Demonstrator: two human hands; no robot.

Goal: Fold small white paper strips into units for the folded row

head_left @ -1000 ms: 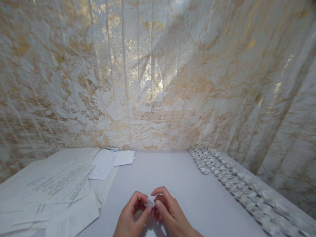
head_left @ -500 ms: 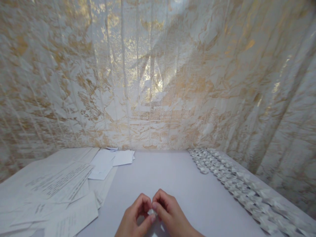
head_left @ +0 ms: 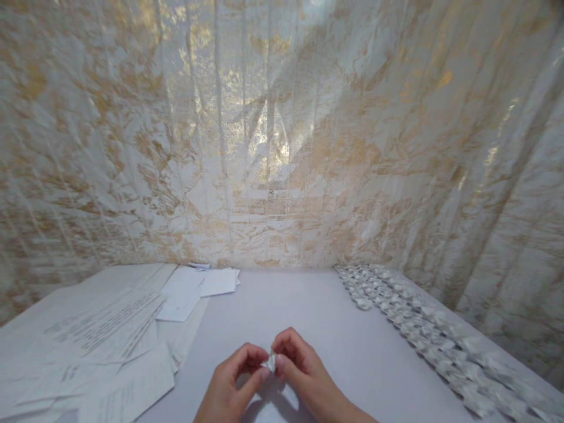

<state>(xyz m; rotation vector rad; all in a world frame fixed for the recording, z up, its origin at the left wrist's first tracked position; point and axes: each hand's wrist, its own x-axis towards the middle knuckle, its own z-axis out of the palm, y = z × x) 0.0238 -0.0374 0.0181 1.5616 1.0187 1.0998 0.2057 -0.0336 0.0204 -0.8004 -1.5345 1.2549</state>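
Between my two hands, just above the table's near edge, is a small folded piece of white paper point(head_left: 270, 362). My left hand point(head_left: 238, 376) pinches its left side with thumb and forefinger. On the other side, my right hand point(head_left: 302, 370) grips it between thumb and curled forefinger. The fingertips cover much of the paper, so its exact shape is hard to make out. Shadows of both hands fall on the pale table point(head_left: 282, 305) below.
Printed sheets point(head_left: 110, 329) lie overlapping at the left, with blank white paper pieces point(head_left: 180, 294) behind them. Rows of small folded paper pieces point(head_left: 423, 329) run along the table's right side. A white and gold patterned curtain point(head_left: 282, 147) hangs behind the table.
My hands have drawn slightly apart, the left moving left and the right rising a little. More of the folded paper shows between the fingertips.
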